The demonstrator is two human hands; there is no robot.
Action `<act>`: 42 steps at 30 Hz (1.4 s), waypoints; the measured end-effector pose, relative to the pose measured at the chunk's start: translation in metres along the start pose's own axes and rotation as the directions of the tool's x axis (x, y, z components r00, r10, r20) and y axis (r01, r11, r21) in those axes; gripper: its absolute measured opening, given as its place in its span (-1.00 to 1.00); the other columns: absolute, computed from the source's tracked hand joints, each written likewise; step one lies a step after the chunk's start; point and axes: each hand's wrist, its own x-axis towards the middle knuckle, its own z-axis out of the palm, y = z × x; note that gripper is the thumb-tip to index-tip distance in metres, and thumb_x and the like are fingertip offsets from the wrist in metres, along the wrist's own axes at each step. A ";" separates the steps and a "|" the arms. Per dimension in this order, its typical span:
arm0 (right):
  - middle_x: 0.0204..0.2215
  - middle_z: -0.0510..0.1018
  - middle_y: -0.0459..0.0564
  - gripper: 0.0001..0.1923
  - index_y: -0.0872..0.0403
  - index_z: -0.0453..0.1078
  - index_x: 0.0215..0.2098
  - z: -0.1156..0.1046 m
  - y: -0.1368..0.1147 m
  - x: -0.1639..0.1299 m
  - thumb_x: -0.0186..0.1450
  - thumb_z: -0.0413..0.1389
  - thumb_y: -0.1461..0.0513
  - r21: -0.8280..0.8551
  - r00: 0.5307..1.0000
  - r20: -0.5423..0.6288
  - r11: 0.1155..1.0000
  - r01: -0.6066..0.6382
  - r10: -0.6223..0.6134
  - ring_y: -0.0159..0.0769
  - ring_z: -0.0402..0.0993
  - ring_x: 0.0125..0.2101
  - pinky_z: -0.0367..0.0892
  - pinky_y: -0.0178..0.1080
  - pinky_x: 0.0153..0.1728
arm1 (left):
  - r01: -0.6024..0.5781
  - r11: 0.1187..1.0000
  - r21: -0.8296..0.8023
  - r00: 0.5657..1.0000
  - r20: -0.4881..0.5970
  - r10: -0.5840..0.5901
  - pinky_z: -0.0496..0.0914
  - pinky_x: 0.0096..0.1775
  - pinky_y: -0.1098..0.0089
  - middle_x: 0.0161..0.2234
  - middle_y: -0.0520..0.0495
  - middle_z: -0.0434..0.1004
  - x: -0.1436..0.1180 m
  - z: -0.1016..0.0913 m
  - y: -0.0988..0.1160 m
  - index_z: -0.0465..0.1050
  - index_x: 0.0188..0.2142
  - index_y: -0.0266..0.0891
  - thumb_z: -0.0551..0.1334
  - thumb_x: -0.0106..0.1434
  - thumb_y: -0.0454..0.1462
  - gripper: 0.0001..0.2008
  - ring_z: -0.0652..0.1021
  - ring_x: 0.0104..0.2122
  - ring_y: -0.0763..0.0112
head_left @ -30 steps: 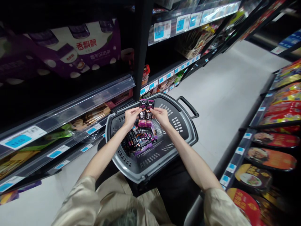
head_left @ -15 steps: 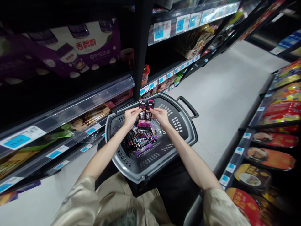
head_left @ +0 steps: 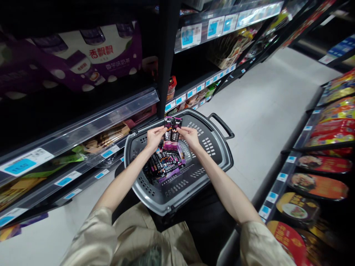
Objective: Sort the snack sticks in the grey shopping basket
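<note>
Two slim black-and-purple sachets (head_left: 171, 133) stand upright side by side over a black shopping basket (head_left: 155, 201) with a grey rim. My left hand (head_left: 155, 137) pinches the edge of the left sachet between thumb and fingers. On the other side, my right hand (head_left: 189, 136) grips the right sachet's edge in the same way. Below them, a heap of similar dark stick sachets (head_left: 163, 164) lies in the left part of the basket, partly in purple packaging. The basket's handle (head_left: 222, 125) sticks out at its far right.
Dark shelves with price tags (head_left: 27, 161) run along the left, holding a purple milk tea carton (head_left: 111, 59). Along the right stands a low shelf of packaged food tubs (head_left: 298, 208) and bags (head_left: 335, 127). A pale floor aisle (head_left: 257, 103) stretches away between them.
</note>
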 end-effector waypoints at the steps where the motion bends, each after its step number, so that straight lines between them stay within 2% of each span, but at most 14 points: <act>1: -0.44 0.68 -0.01 -0.54 0.04 0.59 -0.43 0.000 0.000 0.000 -0.04 0.44 -0.13 0.002 1.000 0.000 1.000 -0.002 0.002 -0.23 0.54 -0.48 0.41 -0.22 -0.43 | -0.001 1.000 0.001 1.000 -0.001 0.001 0.54 -0.30 0.29 -0.25 -0.22 0.71 0.000 0.000 0.000 0.67 -0.19 -0.33 0.59 -0.16 -0.01 -0.41 0.66 -0.27 0.17; 9: -0.45 0.67 -0.02 -0.55 0.04 0.58 -0.46 0.000 0.000 0.000 -0.06 0.46 -0.12 0.024 1.000 -0.001 1.000 -0.007 0.007 -0.24 0.53 -0.49 0.42 -0.23 -0.44 | 0.010 1.000 -0.010 1.000 -0.006 -0.011 0.56 -0.23 0.22 -0.28 -0.22 0.70 0.000 0.001 0.000 0.67 -0.20 -0.33 0.59 -0.13 -0.05 -0.46 0.66 -0.25 0.15; 23: -0.43 0.69 -0.01 -0.53 0.07 0.63 -0.36 -0.001 0.000 -0.001 -0.02 0.45 -0.11 0.025 1.000 0.002 1.000 0.006 -0.006 -0.25 0.56 -0.47 0.43 -0.26 -0.42 | -0.001 1.000 -0.016 1.000 0.007 0.001 0.52 -0.32 0.31 -0.32 -0.19 0.69 0.000 0.000 0.001 0.67 -0.20 -0.35 0.60 -0.19 -0.03 -0.40 0.64 -0.32 0.22; 29: -0.44 0.68 -0.02 -0.52 0.08 0.62 -0.39 -0.001 0.002 0.001 -0.05 0.47 -0.11 0.054 1.000 0.002 0.999 0.008 -0.009 -0.29 0.54 -0.49 0.42 -0.28 -0.45 | -0.003 1.000 -0.029 1.000 0.014 0.003 0.53 -0.32 0.31 -0.29 -0.21 0.69 -0.001 0.001 0.002 0.66 -0.20 -0.36 0.60 -0.20 0.00 -0.37 0.65 -0.28 0.19; 36: -0.41 0.70 -0.01 -0.50 0.06 0.62 -0.36 0.001 0.005 0.002 -0.05 0.46 -0.13 0.051 1.000 0.021 0.999 0.009 -0.010 -0.23 0.59 -0.44 0.45 -0.26 -0.41 | 0.025 0.999 -0.040 0.997 0.068 -0.022 0.50 -0.34 0.31 -0.32 -0.21 0.69 -0.003 0.003 0.001 0.66 -0.21 -0.37 0.61 -0.24 0.00 -0.36 0.63 -0.32 0.22; 42: -0.43 0.69 -0.04 -0.47 0.04 0.63 -0.32 0.002 0.010 0.003 0.02 0.40 -0.21 0.045 0.996 0.082 0.999 0.029 -0.033 -0.21 0.60 -0.43 0.49 -0.21 -0.36 | 0.048 0.997 -0.057 0.996 0.081 -0.044 0.48 -0.21 0.25 -0.33 -0.19 0.69 -0.003 0.005 -0.007 0.66 -0.28 -0.35 0.62 -0.25 -0.05 -0.43 0.63 -0.34 0.26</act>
